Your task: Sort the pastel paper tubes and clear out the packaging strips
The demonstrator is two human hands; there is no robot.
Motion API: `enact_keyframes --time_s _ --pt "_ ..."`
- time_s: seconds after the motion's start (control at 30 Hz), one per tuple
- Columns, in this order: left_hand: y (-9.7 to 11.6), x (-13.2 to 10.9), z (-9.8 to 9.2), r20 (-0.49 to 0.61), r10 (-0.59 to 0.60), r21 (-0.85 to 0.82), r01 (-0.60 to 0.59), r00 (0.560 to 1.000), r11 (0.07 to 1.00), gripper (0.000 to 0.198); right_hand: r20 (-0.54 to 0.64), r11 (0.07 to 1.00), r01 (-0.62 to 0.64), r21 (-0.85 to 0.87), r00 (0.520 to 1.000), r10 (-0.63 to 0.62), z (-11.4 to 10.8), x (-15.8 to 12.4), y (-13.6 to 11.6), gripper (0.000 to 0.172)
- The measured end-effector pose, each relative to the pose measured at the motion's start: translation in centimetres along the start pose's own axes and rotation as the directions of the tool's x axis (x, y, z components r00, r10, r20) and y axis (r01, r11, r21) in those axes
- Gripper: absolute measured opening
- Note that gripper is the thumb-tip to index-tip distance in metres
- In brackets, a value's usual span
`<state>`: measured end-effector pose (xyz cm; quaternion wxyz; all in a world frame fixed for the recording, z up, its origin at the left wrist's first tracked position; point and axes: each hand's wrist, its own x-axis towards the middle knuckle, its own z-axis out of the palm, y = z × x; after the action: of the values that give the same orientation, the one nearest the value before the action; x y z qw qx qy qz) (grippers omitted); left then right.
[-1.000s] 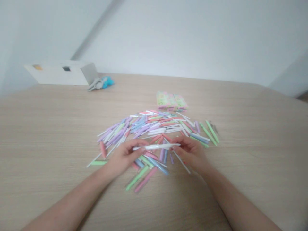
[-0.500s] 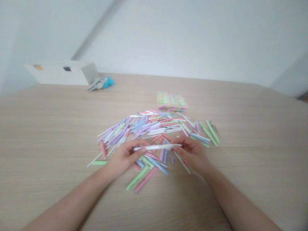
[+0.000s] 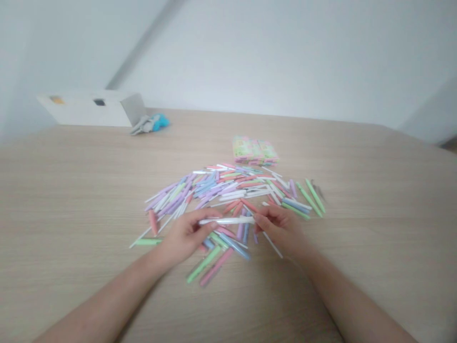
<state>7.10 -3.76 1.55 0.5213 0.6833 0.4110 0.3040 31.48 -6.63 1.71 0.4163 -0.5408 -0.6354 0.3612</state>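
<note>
A white pen (image 3: 230, 220) lies level between my two hands, just above a pile of pen parts. My left hand (image 3: 191, 233) pinches its left end between thumb and fingers. At the right end, the thumb and fingertips of my right hand (image 3: 282, 228) close round the tip and hide it. Beneath and behind the hands spread pastel pen pieces and thin white sticks (image 3: 232, 194). A green piece (image 3: 204, 264) and a pink piece (image 3: 216, 267) lie closest to me, with a blue one (image 3: 233, 245) beside them.
Behind the pile stands a stack of green and pink printed packs (image 3: 254, 150). A white box (image 3: 93, 112) with two cut-outs is at the back left, and a grey and blue cloth-like bundle (image 3: 152, 124) lies against it. Two green pieces (image 3: 314, 196) lie at the pile's right.
My right fingers have closed further over the pen's right end, so less of it shows. My left hand has barely moved, and the pile looks the same.
</note>
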Motion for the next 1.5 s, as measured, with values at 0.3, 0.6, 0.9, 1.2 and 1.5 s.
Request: enact_keyframes --time_s 0.3,0.6,0.9,1.2,1.5 --pt "0.31 -0.07 -0.03 -0.006 -0.017 0.033 0.017 1.000 0.999 0.033 0.058 0.999 -0.003 -0.049 0.998 0.006 -0.04 0.15 0.15 0.047" --pt "0.08 0.17 -0.18 0.010 -0.043 0.026 0.043 0.999 0.999 0.038 0.122 0.965 -0.007 0.262 0.992 -0.026 -0.27 0.14 0.43 0.022" --pt "0.01 0.11 -0.12 -0.003 -0.030 0.046 0.030 1.000 0.998 0.034 0.045 0.995 -0.061 -0.084 0.997 0.064 -0.14 0.21 -0.36 0.038" --pt "-0.31 0.22 -0.29 0.010 -0.050 0.045 0.050 0.999 0.998 0.036 0.124 0.983 -0.002 0.182 0.992 -0.021 -0.21 0.11 0.36 0.026" --pt "-0.45 0.13 -0.13 0.018 -0.041 0.026 0.041 0.999 0.999 0.038 0.048 0.999 -0.053 -0.007 0.997 0.053 -0.25 0.22 -0.04 0.023"
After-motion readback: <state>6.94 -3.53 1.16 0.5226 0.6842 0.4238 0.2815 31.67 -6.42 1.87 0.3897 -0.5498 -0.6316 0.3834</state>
